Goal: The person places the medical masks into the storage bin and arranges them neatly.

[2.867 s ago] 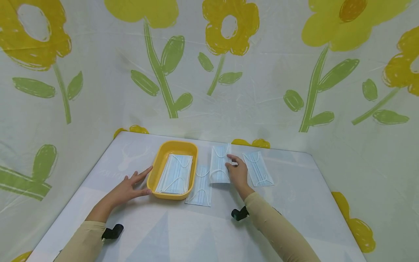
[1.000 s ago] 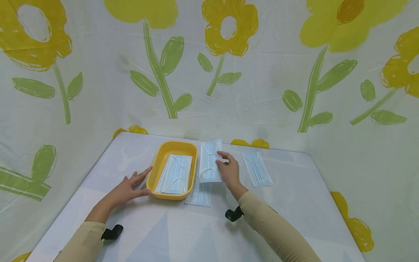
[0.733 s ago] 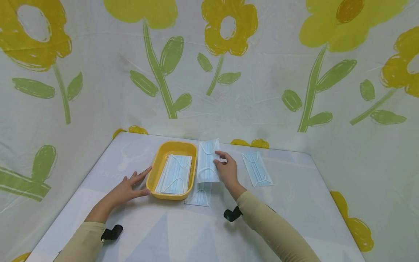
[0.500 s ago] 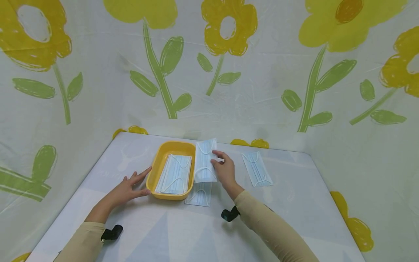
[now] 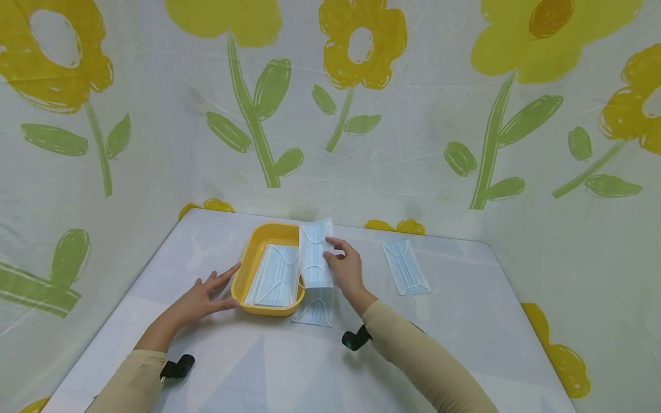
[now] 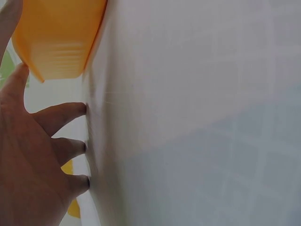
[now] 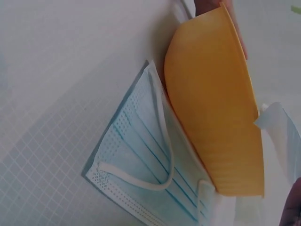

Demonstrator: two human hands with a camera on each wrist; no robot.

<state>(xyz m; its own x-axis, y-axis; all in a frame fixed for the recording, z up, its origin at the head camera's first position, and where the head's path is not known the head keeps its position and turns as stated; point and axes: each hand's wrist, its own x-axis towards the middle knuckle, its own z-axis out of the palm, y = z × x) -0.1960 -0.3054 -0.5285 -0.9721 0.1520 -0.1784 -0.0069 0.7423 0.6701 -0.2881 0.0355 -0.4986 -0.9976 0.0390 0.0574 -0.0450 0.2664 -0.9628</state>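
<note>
In the head view a yellow tray [image 5: 253, 238] holds a stack of blue face masks [image 5: 273, 275]. My left hand [image 5: 198, 301] rests at the tray's left side, fingers spread, with its fingertips on the rim; in the left wrist view other fingertips reach the table. Between thumb and index finger, my right hand [image 5: 347, 269] pinches one face mask [image 5: 316, 255] by its right edge. That mask is raised over the tray's right rim and partly covers it. Beneath it a second face mask [image 5: 316, 308] lies flat on the table against the tray, its upper part hidden.
Another face mask [image 5: 406, 267] lies on the table [image 5: 465, 321] to the right of my right hand. A cloth with printed yellow flowers [image 5: 361, 172] hangs behind the table. Small black cameras [image 5: 355, 339] sit on both wrists.
My right hand has carried the pinched face mask leftward, from right of the tray to over its right rim. The left hand and tray have stayed in place.
</note>
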